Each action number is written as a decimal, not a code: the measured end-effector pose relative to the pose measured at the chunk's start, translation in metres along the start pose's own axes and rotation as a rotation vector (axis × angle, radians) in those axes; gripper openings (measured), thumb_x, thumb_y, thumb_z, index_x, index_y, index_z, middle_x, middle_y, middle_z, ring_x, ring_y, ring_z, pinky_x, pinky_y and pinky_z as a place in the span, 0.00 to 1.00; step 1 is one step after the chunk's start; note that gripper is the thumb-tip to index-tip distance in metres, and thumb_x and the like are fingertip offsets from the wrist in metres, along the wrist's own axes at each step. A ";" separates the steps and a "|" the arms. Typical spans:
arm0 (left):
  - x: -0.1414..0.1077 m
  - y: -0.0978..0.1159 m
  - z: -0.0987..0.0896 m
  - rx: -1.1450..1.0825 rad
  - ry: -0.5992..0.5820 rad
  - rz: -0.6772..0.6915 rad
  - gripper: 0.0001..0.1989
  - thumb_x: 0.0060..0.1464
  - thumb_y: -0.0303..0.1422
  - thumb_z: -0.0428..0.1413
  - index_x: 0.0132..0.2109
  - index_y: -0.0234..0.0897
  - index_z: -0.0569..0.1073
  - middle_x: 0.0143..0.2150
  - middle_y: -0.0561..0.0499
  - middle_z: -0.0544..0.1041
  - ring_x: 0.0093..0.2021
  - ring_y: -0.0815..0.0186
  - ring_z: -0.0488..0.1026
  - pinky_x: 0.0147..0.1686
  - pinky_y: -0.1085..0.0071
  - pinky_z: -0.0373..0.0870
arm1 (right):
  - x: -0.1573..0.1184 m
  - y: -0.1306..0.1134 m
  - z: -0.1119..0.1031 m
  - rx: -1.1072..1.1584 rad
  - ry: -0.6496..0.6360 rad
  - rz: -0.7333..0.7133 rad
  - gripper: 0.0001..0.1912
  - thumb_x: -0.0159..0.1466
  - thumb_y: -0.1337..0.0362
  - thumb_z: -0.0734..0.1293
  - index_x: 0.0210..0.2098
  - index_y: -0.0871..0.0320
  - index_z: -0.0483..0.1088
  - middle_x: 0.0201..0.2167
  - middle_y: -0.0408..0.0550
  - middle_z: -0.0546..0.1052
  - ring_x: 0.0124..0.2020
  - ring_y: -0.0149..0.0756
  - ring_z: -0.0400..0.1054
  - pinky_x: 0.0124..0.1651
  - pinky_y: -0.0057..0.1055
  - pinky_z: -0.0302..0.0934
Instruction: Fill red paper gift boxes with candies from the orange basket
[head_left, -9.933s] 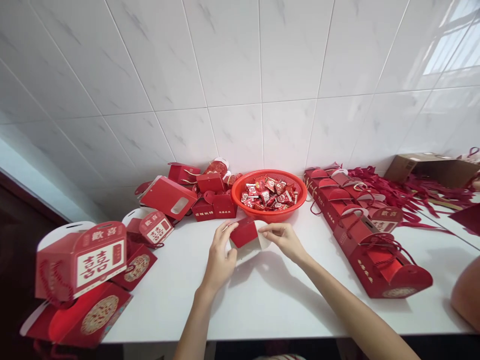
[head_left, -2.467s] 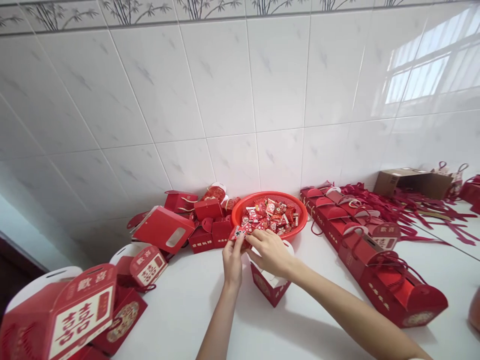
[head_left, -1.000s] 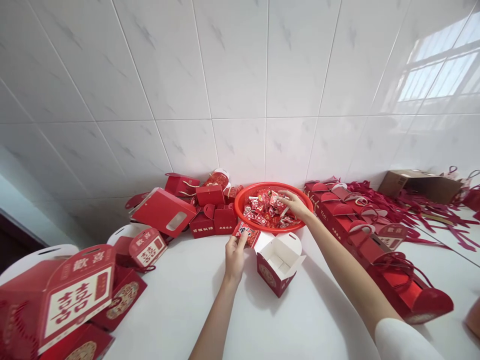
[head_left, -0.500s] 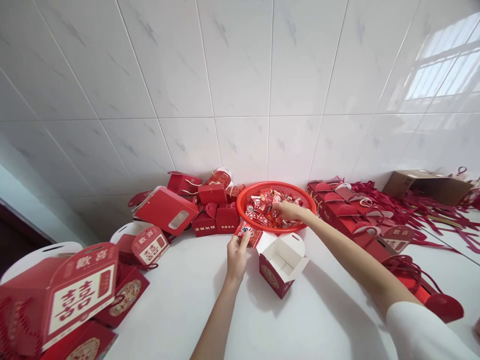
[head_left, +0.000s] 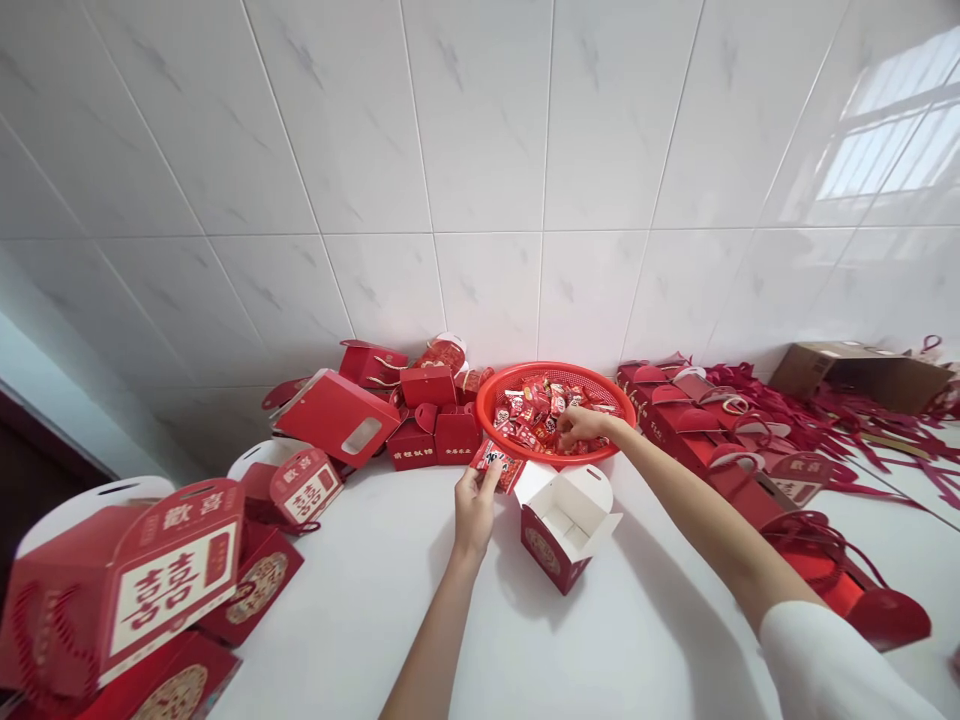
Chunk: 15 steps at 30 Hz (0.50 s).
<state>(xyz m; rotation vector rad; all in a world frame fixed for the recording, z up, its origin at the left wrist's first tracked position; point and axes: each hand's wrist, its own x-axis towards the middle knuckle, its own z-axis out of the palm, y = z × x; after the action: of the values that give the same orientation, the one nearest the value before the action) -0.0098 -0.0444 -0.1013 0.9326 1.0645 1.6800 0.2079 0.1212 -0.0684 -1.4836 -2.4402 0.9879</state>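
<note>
Between the thumb and fingers of my left hand (head_left: pixel 477 500) is a red printed packet (head_left: pixel 501 464), held in front of the basket's near rim. My right hand (head_left: pixel 583 424) reaches into a red plastic basket (head_left: pixel 628 420) full of red-wrapped candies (head_left: pixel 529 400). Its fingers are bent together down among the wrappers, and what they grip, if anything, is hidden. Just right of my left hand an open gift box (head_left: pixel 553 555), red outside and white inside, stands on the white table with its flaps spread. Its inside looks bare.
Red gift boxes (head_left: pixel 172 590) crowd the left side, with more boxes (head_left: pixel 435 435) behind. To the right lie a row of red boxes (head_left: pixel 705 440), dark red ribbons (head_left: pixel 832 410) and a cardboard box (head_left: pixel 795 370). A tiled wall (head_left: pixel 487 290) rises behind the white table (head_left: pixel 360 600).
My right hand has shifted slightly right and down within the basket, its fingers drawn in. The left hand still holds the packet. The view has turned slightly left.
</note>
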 end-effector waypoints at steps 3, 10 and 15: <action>0.000 0.001 0.000 -0.003 -0.002 -0.004 0.23 0.43 0.49 0.67 0.37 0.32 0.79 0.34 0.46 0.82 0.35 0.61 0.77 0.38 0.67 0.72 | -0.003 0.000 -0.002 0.187 0.116 -0.103 0.15 0.45 0.58 0.74 0.22 0.58 0.66 0.20 0.40 0.69 0.26 0.32 0.65 0.30 0.27 0.58; -0.001 0.003 0.002 -0.021 -0.021 -0.008 0.22 0.43 0.48 0.67 0.38 0.32 0.79 0.34 0.46 0.82 0.35 0.61 0.78 0.39 0.67 0.72 | -0.023 0.000 -0.002 0.551 0.324 -0.203 0.20 0.46 0.52 0.74 0.29 0.58 0.66 0.25 0.41 0.71 0.27 0.32 0.67 0.27 0.28 0.62; -0.002 0.002 0.001 -0.017 -0.023 -0.013 0.22 0.44 0.47 0.67 0.39 0.32 0.80 0.37 0.44 0.83 0.38 0.59 0.79 0.40 0.67 0.73 | -0.037 -0.001 -0.001 0.697 0.371 -0.182 0.22 0.45 0.54 0.77 0.33 0.58 0.68 0.27 0.44 0.74 0.26 0.34 0.69 0.21 0.27 0.63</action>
<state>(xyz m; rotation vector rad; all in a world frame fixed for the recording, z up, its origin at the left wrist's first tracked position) -0.0085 -0.0465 -0.0987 0.9306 1.0371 1.6617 0.2266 0.0907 -0.0590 -1.0591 -1.6805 1.2153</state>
